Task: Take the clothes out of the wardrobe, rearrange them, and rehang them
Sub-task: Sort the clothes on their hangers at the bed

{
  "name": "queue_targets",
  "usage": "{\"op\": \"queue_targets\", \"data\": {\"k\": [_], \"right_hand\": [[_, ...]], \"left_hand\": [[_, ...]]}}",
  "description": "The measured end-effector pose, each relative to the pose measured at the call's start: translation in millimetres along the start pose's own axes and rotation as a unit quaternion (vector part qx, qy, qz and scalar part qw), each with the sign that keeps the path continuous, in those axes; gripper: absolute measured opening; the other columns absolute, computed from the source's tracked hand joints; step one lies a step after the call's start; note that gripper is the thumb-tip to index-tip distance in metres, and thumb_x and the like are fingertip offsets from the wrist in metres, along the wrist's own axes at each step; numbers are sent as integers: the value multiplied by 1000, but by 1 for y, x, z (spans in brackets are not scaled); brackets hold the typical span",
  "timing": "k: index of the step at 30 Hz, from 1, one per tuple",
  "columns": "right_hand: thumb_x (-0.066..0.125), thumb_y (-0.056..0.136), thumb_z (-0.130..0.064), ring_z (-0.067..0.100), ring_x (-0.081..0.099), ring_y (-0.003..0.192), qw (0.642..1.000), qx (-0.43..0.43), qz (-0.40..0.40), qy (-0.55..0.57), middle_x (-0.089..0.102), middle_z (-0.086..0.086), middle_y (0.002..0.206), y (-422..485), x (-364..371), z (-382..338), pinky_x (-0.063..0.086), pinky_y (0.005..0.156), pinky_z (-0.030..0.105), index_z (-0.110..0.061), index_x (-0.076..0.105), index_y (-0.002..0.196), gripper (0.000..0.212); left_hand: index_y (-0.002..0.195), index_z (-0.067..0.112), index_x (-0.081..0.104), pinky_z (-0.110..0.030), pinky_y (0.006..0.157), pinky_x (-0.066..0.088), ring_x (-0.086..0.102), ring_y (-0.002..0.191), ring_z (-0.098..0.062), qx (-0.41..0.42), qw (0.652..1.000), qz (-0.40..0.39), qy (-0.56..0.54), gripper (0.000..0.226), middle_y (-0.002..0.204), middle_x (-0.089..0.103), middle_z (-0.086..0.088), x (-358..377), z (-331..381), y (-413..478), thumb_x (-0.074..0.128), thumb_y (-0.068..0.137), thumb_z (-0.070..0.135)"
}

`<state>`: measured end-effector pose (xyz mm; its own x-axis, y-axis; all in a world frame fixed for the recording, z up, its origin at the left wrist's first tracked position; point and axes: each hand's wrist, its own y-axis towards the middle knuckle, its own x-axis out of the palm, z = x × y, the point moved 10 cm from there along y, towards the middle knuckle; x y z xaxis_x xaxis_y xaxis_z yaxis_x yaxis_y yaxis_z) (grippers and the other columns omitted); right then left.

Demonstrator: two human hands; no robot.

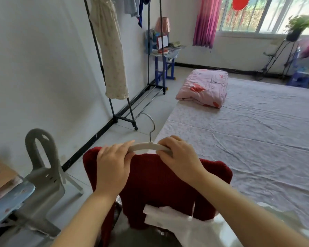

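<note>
Left hand (112, 161) and right hand (180, 157) each curl a grip round the white hanger (146, 146) just beside the bed (257, 139), where the dark red sweater (155, 184) hangs unevenly and could slip off if one end dips.

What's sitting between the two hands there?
In the head view, the white hanger's bare middle, with its metal hook, spans between the left hand and right hand, over the red sweater.
</note>
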<state>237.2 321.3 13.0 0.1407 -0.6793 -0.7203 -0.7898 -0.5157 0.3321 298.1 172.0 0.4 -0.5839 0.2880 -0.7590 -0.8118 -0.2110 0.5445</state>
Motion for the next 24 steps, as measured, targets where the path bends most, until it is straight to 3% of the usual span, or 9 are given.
{"op": "queue_targets", "data": {"k": [4,12,17,20,24], "right_hand": [[65,85,-20,11,55,70,995,-10,79,-61,59,-8,85,-26,-34,-50,36,62,8,-15,68,95,12],[72,78,-19,0,46,74,956,4,246,-160,54,-14,82,-81,-119,-150,28,72,-5,-15,70,94,17],[71,80,-21,-3,50,80,936,52,304,-169,62,-12,89,-146,-170,-171,40,76,8,-17,68,100,20],[70,81,-21,4,56,80,924,99,329,-169,61,-15,90,-197,-192,-167,49,76,25,-20,67,102,21],[72,79,-19,7,59,77,902,154,349,-203,60,-15,89,-275,-218,-151,50,73,27,-23,66,103,26]], "left_hand": [[106,12,68,-44,81,45,60,74,-22,55,995,52,-58,36,80,66,0,-50,17,-4,44,88,32],[104,15,68,-41,76,45,62,72,-23,121,971,133,-157,31,76,67,-1,-163,61,-10,51,85,32],[106,20,68,-23,84,21,62,83,-21,156,958,113,-212,25,86,70,2,-199,124,-22,65,81,23],[104,23,69,-24,84,22,62,85,-18,163,945,65,-276,26,87,71,4,-198,162,-41,71,79,18],[96,23,72,-31,84,32,64,77,-17,181,924,12,-335,21,80,71,6,-177,220,-81,72,76,18]]}}
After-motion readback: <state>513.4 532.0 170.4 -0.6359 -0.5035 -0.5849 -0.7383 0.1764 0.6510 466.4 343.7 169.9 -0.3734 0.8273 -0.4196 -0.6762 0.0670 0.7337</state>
